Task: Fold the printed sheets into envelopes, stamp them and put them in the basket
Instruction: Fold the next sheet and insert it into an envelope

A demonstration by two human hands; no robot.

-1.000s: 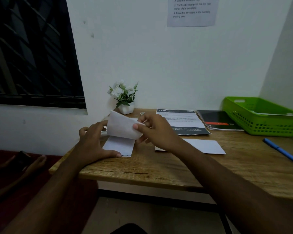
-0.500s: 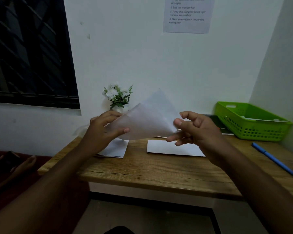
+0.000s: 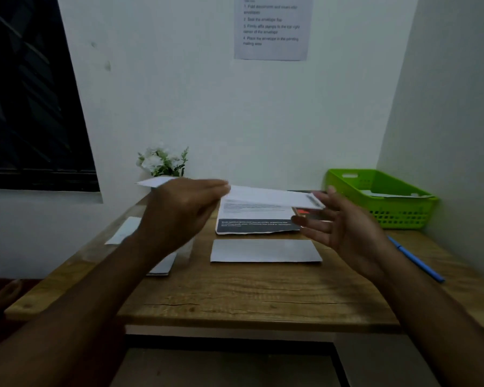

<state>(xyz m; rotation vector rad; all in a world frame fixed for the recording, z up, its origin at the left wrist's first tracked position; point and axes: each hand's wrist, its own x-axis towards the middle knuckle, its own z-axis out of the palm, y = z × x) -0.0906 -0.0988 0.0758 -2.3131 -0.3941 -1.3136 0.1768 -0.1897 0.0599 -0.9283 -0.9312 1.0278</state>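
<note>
My left hand [image 3: 179, 213] holds a white printed sheet [image 3: 271, 198] nearly flat in the air above the wooden table [image 3: 235, 297]. The sheet stretches to the right, and its far end hovers over the fingers of my right hand [image 3: 338, 230], which is spread open under it. A white envelope [image 3: 266, 251] lies flat on the table below the hands. Behind it lies a printed sheet with a dark band [image 3: 252, 219]. The green basket [image 3: 380, 194] stands at the back right with paper inside.
A blue pen [image 3: 414, 258] lies at the right edge. A small potted white flower [image 3: 162, 162] stands by the wall. More white paper [image 3: 123, 230] lies under my left arm. An instruction sheet [image 3: 271, 26] hangs on the wall; a dark window is at left.
The sheet has been lifted off the table and turned flat. My right hand let go of it and opened; the left hand swung it to the right. The camera tilted up.
</note>
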